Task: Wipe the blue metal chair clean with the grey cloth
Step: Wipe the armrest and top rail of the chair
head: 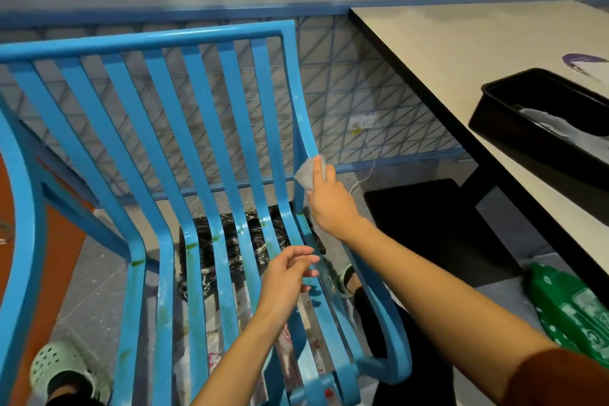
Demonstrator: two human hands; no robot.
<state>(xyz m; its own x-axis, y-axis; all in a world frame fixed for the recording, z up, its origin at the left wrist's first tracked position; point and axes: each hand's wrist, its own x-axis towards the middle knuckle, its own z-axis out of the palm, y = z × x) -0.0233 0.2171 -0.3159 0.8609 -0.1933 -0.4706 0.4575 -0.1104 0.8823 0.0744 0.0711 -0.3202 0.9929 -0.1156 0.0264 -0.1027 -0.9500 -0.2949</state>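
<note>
Fingers (pixel 318 171) of the right hand (pixel 329 201) are clenched on the grey cloth (pixel 304 175), which is pressed to the right rear post of the blue metal chair (pixel 184 148)

Much of the cloth is hidden behind the hand; the chair's left side and front edge are cut off. One left hand (pixel 286 277) is seen loosely open above the seat slats, grasping nothing. One black tray (pixel 540 119) is partly cut off on one table (pixel 461 53); its contents are hard to make out

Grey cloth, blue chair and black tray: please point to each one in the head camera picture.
grey cloth (pixel 304 174), head view, on its bare left part beside the fingers.
blue chair (pixel 184 36), head view, on the top rail.
black tray (pixel 507 123), head view, on its side wall.
</note>
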